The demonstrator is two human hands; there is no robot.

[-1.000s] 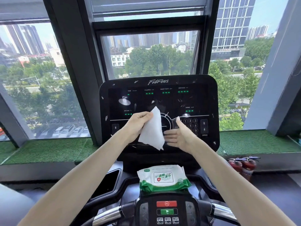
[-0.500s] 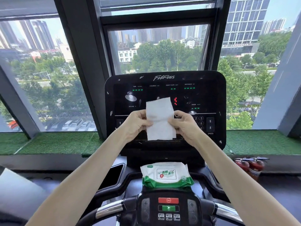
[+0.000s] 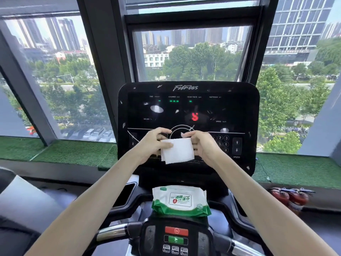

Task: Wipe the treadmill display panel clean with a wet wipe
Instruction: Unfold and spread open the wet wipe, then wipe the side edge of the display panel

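The black treadmill display panel (image 3: 188,108) stands upright ahead of me, dotted with pale specks and smears, with green and red readouts lit. In front of its lower middle I hold a white wet wipe (image 3: 178,151), folded into a small rectangle. My left hand (image 3: 153,144) pinches the wipe's left edge and my right hand (image 3: 202,145) pinches its right edge. The wipe and both hands hide part of the panel's round dial and keypad.
A green-and-white pack of wet wipes (image 3: 180,200) lies on the console ledge below the panel. Lower down is the handlebar control unit (image 3: 176,237) with red and green buttons. Red fire extinguishers (image 3: 289,198) sit by the window ledge at right.
The wipe hung unfolded from my left hand, then my right hand took its other edge. Both hands have since folded it into a smaller rectangle and lowered it slightly.
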